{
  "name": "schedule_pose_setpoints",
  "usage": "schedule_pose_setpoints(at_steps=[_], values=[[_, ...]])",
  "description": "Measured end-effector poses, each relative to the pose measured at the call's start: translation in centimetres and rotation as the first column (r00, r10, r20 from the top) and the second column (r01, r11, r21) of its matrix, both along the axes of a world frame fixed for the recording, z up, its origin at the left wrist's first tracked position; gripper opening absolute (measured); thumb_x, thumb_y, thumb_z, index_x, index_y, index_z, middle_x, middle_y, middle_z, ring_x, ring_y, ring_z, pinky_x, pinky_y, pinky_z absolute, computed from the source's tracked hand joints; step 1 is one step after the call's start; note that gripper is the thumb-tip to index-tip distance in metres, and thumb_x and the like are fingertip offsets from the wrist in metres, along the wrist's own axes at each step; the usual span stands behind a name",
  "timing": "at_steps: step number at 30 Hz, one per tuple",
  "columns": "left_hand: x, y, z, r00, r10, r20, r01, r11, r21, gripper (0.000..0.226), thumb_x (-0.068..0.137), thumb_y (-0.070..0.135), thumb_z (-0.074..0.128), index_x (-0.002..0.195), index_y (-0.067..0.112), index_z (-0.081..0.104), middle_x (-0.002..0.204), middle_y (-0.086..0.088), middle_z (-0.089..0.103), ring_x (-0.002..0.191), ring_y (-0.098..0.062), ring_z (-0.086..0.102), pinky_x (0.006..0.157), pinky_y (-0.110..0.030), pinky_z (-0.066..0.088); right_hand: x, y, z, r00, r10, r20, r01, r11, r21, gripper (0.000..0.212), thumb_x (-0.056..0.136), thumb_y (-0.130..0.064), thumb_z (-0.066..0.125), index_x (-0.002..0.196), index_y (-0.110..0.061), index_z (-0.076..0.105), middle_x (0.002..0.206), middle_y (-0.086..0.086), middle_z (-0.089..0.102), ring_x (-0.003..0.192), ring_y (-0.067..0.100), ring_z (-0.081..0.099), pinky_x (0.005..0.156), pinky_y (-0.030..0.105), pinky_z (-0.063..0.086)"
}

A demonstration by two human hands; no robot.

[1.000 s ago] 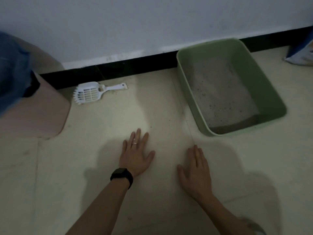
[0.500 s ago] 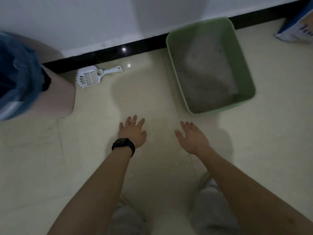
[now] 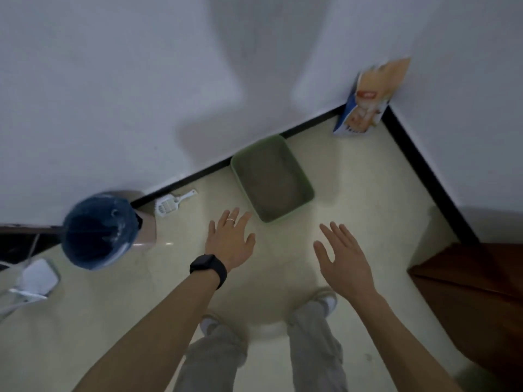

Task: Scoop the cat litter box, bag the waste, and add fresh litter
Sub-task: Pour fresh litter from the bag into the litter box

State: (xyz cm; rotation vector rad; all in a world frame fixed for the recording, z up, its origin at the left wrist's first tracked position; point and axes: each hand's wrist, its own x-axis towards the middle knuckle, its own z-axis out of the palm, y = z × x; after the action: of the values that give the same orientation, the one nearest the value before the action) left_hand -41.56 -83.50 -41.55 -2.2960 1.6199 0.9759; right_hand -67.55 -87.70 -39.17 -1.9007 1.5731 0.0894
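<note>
Tiled floor (green litter box)

I see both arms stretched forward and down, bare to the elbow. My left hand is palm down, fingers spread and empty, with a ring on one finger and a black watch at the wrist. My right hand is also flat, fingers loosely apart, holding nothing. Below, my legs stand in grey trousers.

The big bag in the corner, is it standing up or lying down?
Standing up. The bag rises tall in the corner, leaning against the wall, its bottom on the floor.
</note>
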Motion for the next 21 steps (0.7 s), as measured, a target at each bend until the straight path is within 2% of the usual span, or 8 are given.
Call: schedule_pose_setpoints(at_steps=[4,9,15,18,21], values=[[-4.4,-5.1,8.4,1.000,0.009,0.016,-0.008,0.995,-0.104,0.062,0.100,0.048,0.036,0.156,0.031,0.015,0.164,-0.002,0.012,0.151,-0.022,0.008,0.121,-0.049,0.011,-5.4,-2.9,8.4,0.987,-0.134,0.091,0.137,0.990,-0.022,0.054,0.099,-0.052,0.038,0.150,-0.032,0.036,0.160,-0.010,0.027,0.149,0.006,0.011,0.122,0.033,0.016],[-10.4,-11.7,12.5,1.000,-0.002,-0.011,0.000,0.989,-0.149,0.062,0.100,0.050,0.037,0.156,0.035,0.017,0.165,0.000,0.010,0.151,-0.021,0.005,0.121,-0.048,0.010,-12.0,-9.0,13.3,0.971,-0.178,0.163,0.189,0.980,-0.059,0.055,0.098,-0.055,0.038,0.149,-0.034,0.036,0.158,-0.014,0.028,0.148,0.002,0.010,0.121,0.035,0.020],[-16.3,-20.3,12.7,0.998,-0.060,-0.029,0.056,0.988,-0.143,0.062,0.099,0.051,0.038,0.155,0.034,0.018,0.165,0.000,0.008,0.151,-0.021,0.003,0.121,-0.050,0.010,-17.1,-18.2,14.1,0.981,-0.150,0.122,0.159,0.985,-0.073,0.057,0.098,-0.058,0.034,0.150,-0.034,0.034,0.160,-0.014,0.024,0.149,0.004,0.008,0.120,0.030,0.012],[-18.3,-25.8,11.8,0.994,-0.097,-0.040,0.091,0.988,-0.126,0.060,0.099,0.049,0.039,0.154,0.033,0.020,0.165,-0.001,0.009,0.151,-0.021,0.003,0.122,-0.050,0.008,-18.5,-23.4,13.1,0.985,-0.144,0.094,0.152,0.985,-0.081,0.057,0.098,-0.060,0.031,0.150,-0.035,0.034,0.160,-0.013,0.024,0.149,0.005,0.008,0.121,0.032,0.013],[-19.6,-32.6,10.4,0.988,-0.149,-0.048,0.142,0.983,-0.119,0.063,0.100,0.047,0.038,0.156,0.030,0.014,0.165,-0.002,0.008,0.151,-0.022,0.002,0.122,-0.050,0.008,-19.2,-29.5,11.2,0.990,-0.131,0.059,0.134,0.990,-0.049,0.057,0.099,-0.059,0.031,0.151,-0.035,0.033,0.161,-0.012,0.022,0.150,0.005,0.006,0.122,0.032,0.013]])
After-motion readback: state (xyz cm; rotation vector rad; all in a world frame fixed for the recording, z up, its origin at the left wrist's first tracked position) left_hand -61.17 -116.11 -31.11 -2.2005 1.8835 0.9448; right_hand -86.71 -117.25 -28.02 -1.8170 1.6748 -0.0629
